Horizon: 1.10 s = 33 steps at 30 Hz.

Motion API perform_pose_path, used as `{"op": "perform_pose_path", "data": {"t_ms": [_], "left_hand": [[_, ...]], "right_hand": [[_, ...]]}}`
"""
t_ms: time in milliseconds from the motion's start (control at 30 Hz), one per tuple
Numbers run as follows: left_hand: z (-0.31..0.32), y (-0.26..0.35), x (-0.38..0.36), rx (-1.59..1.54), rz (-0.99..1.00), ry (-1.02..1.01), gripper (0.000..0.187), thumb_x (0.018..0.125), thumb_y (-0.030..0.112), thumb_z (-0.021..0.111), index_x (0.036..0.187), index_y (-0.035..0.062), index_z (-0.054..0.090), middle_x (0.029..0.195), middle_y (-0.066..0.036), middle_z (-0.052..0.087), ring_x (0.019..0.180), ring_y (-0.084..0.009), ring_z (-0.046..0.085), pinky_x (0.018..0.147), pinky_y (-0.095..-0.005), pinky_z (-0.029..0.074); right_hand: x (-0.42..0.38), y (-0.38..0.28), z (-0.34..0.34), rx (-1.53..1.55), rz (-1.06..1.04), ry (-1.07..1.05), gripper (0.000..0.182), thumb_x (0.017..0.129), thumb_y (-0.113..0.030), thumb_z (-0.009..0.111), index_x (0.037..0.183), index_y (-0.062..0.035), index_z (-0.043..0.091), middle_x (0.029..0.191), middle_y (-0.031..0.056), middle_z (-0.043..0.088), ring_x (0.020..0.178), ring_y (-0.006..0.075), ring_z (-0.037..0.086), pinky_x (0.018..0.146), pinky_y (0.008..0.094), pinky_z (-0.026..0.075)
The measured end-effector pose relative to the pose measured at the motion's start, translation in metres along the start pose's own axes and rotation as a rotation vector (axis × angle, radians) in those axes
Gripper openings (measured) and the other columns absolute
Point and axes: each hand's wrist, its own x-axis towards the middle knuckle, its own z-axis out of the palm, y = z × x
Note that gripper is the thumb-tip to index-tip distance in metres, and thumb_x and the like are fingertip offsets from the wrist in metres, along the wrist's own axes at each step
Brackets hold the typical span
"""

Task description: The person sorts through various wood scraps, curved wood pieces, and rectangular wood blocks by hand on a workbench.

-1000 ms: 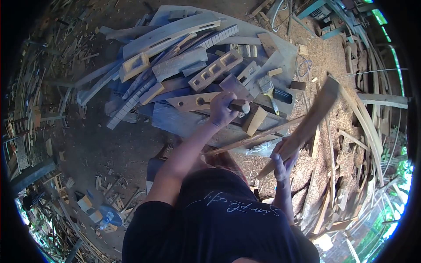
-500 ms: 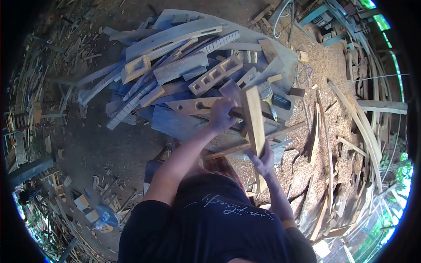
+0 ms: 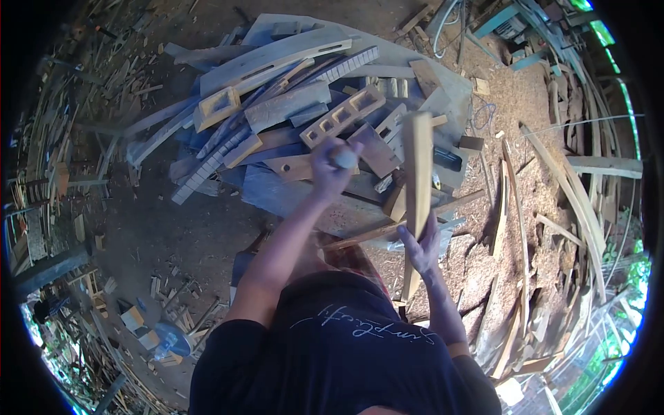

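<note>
My right hand (image 3: 425, 256) grips a long, pale wooden piece (image 3: 418, 166) near its lower part, thumb on one side. The piece stands on end in front of me, its wide top toward the camera. My left hand (image 3: 327, 173) is closed round a tool with a rounded, greyish end (image 3: 342, 158); motion blurs it, and I cannot tell the tool's kind. This hand is apart from the wooden piece, over the near side of the workpiece pile. Below it lies a board with a round hole (image 3: 285, 167). A flat brown block (image 3: 376, 149) lies between the two hands.
A block with square cut-outs (image 3: 344, 117), a curved slotted beam (image 3: 277, 59) and several other wooden parts cover the grey sheet (image 3: 443, 79). A thin strip (image 3: 363, 236) crosses the near edge. Long offcuts (image 3: 564, 183) lie at right beside sawdust (image 3: 515, 90).
My left hand has pulled back left from the wooden piece, turning the tool's rounded end toward the camera. The wooden piece has swung more upright and slightly right, with my right hand still on it.
</note>
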Motion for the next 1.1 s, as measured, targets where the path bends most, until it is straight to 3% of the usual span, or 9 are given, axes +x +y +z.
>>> {"op": "perform_pose_path", "data": {"t_ms": [67,133,333,367,467,533,667,867,1100], "left_hand": [[-0.018,0.001,0.012,0.130,0.133,0.148,0.031,0.089,0.016,0.073,0.071,0.0105,0.049,0.072,0.006,0.050,0.067,-0.0040,0.045,0.060,-0.0209,0.037],[-0.038,-0.004,0.013,0.124,0.013,0.214,0.028,0.089,0.015,0.073,0.075,0.0097,0.049,0.076,0.003,0.053,0.067,-0.0053,0.048,0.061,-0.0218,0.039],[-0.066,0.005,0.013,-0.041,-0.225,0.305,0.025,0.090,0.016,0.073,0.089,0.0085,0.049,0.082,0.001,0.056,0.073,-0.0083,0.058,0.072,-0.0242,0.049],[-0.064,0.011,0.009,-0.147,-0.261,0.384,0.026,0.090,0.016,0.071,0.100,0.0047,0.050,0.092,-0.005,0.059,0.088,-0.0141,0.063,0.083,-0.0279,0.050],[-0.109,-0.069,-0.018,0.406,-0.005,0.227,0.044,0.089,0.007,0.067,0.126,-0.0016,0.044,0.113,-0.012,0.056,0.112,-0.0206,0.055,0.094,-0.0328,0.046],[-0.098,-0.038,-0.012,-0.280,-0.326,0.353,0.053,0.088,0.007,0.068,0.134,-0.0027,0.042,0.125,-0.011,0.056,0.114,-0.0197,0.056,0.097,-0.0315,0.045],[-0.100,-0.023,-0.005,-0.239,-0.371,0.401,0.049,0.090,0.009,0.067,0.132,0.0012,0.045,0.121,-0.008,0.056,0.110,-0.0167,0.056,0.096,-0.0303,0.046],[-0.123,-0.051,-0.006,-0.272,-0.392,0.377,0.044,0.092,0.014,0.066,0.130,0.0056,0.046,0.122,-0.006,0.055,0.113,-0.0146,0.054,0.094,-0.0307,0.047],[-0.127,-0.048,-0.002,-0.494,-0.519,0.349,0.043,0.090,0.015,0.069,0.126,0.0061,0.047,0.122,-0.006,0.055,0.111,-0.0160,0.056,0.092,-0.0333,0.050]], "right_hand": [[0.013,-0.011,0.000,-0.237,0.050,-0.077,0.053,0.077,-0.035,0.078,0.102,0.0000,0.047,0.073,0.0163,0.060,0.064,0.0240,0.060,0.062,0.0364,0.049],[0.026,-0.013,0.007,-0.378,-0.022,-0.104,0.057,0.076,-0.041,0.078,0.103,-0.0008,0.048,0.072,0.0201,0.062,0.065,0.0368,0.065,0.059,0.0435,0.049],[0.050,-0.116,0.026,-0.376,-0.287,-0.142,0.058,0.075,-0.040,0.080,0.107,-0.0033,0.047,0.078,0.0206,0.064,0.067,0.0378,0.066,0.062,0.0441,0.053],[0.051,-0.136,0.030,-0.320,-0.403,-0.198,0.059,0.074,-0.038,0.080,0.109,-0.0036,0.047,0.079,0.0201,0.064,0.069,0.0373,0.067,0.063,0.0437,0.054],[0.071,-0.167,0.042,-0.497,-0.627,-0.397,0.064,0.073,-0.030,0.079,0.122,-0.0035,0.046,0.096,0.0181,0.066,0.084,0.0357,0.069,0.073,0.0442,0.056],[0.097,-0.169,0.052,-0.835,-0.591,-0.528,0.058,0.073,-0.029,0.078,0.116,-0.0051,0.048,0.096,0.0186,0.066,0.086,0.0383,0.067,0.072,0.0449,0.055],[0.095,-0.224,0.055,-0.680,-0.633,-0.555,0.055,0.076,-0.037,0.076,0.114,-0.0065,0.050,0.096,0.0238,0.065,0.088,0.0379,0.067,0.078,0.0459,0.054],[0.121,-0.190,0.101,-0.964,-0.760,-0.607,0.057,0.076,-0.039,0.076,0.112,-0.0049,0.048,0.086,0.0225,0.065,0.079,0.0381,0.068,0.077,0.0465,0.053],[0.114,-0.196,0.125,-0.873,-0.666,-0.724,0.055,0.077,-0.045,0.072,0.109,-0.0062,0.049,0.086,0.0215,0.066,0.084,0.0374,0.068,0.076,0.0493,0.052]]}}
